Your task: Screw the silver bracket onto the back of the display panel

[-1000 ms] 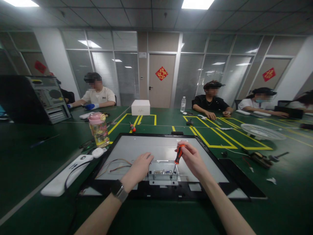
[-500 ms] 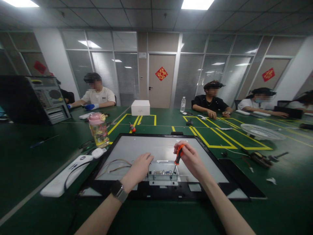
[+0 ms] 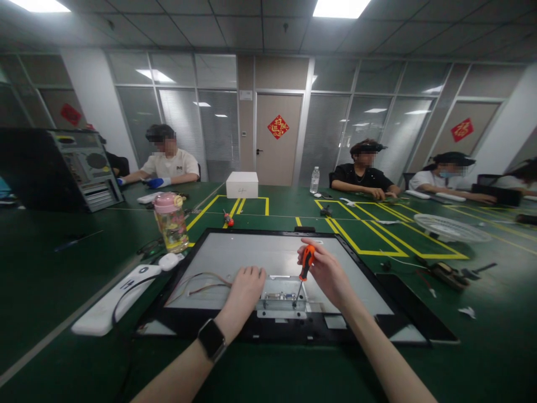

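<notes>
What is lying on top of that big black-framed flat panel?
On the black-framed flat panel sit a small metal connector bracket and thin coloured wires. The left hand covers the bracket's left end; the right hand holds an orange-handled screwdriver.

The left hand (image 3: 245, 291) lies over the left end of the small metal bracket (image 3: 282, 298) on the monitor back panel (image 3: 251, 254), hiding that end, and whatever sits under the tip of the orange-handled screwdriver (image 3: 303, 273) at the bracket's right end is too small to make out. The right hand (image 3: 329, 274) covers part of the screwdriver's handle. Both forearms run off the bottom edge below the panel, and the wires (image 3: 201, 282) left of the bracket disappear under the left hand.
</notes>
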Demonstrator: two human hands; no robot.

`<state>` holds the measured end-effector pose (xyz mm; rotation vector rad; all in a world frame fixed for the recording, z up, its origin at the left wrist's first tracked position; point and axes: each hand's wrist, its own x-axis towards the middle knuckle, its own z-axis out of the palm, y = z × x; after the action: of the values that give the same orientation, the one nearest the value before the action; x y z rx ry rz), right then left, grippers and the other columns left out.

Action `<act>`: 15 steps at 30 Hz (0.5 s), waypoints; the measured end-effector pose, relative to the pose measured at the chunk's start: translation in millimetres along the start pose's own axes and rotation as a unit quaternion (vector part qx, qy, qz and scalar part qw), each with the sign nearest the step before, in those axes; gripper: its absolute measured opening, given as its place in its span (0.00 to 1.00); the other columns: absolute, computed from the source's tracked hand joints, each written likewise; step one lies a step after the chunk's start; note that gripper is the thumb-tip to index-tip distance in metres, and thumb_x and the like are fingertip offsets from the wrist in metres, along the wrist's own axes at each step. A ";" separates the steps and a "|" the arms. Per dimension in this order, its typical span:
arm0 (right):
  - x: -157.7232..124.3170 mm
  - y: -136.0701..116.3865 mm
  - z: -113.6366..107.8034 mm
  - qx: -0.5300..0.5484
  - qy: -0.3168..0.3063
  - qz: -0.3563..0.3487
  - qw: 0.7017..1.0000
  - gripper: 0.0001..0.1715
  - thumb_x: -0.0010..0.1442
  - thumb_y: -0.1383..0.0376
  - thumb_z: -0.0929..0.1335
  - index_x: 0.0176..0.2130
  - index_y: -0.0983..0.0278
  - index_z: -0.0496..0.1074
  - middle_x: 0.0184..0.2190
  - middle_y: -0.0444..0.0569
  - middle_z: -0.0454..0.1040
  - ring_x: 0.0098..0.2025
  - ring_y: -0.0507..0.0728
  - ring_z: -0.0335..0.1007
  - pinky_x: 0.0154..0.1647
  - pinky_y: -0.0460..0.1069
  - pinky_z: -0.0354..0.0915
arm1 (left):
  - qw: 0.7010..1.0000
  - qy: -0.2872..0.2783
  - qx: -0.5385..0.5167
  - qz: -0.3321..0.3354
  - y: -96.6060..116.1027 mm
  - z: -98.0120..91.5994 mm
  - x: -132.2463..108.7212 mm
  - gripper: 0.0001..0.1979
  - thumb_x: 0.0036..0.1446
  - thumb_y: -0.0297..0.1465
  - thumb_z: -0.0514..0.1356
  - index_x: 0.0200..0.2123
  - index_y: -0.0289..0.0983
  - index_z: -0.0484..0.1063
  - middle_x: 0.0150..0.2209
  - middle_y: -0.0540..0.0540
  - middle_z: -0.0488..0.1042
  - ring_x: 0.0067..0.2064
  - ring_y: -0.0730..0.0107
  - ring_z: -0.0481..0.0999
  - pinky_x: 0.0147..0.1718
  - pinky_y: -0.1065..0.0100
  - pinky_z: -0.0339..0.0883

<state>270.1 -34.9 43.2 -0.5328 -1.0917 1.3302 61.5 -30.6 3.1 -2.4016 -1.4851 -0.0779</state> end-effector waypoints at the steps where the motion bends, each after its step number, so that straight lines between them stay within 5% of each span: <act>1: 0.1 0.1 0.1 -0.002 0.002 -0.001 1.000 0.19 0.51 0.58 0.73 0.44 0.61 0.77 0.36 0.48 0.75 0.35 0.57 0.68 0.41 0.52 0.63 | 1.000 0.000 -0.011 -0.003 -0.1 -0.7 -0.2 0.16 0.59 0.17 0.52 0.49 0.32 0.68 0.40 0.36 0.74 0.42 0.56 0.74 0.39 0.61 0.64; 15: 0.5 6.8 -3.3 -0.056 0.045 -0.034 0.997 0.18 0.50 0.54 0.75 0.41 0.58 0.78 0.36 0.47 0.75 0.36 0.55 0.67 0.42 0.53 0.64 | 0.994 -0.013 -0.103 -0.032 2.2 -2.2 -0.1 0.18 0.58 0.16 0.49 0.49 0.32 0.68 0.42 0.32 0.73 0.44 0.52 0.72 0.42 0.58 0.63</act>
<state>269.5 -32.0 36.2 -0.6268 -1.1051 1.1808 63.7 -32.2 4.7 -2.5222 -1.6377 -0.2270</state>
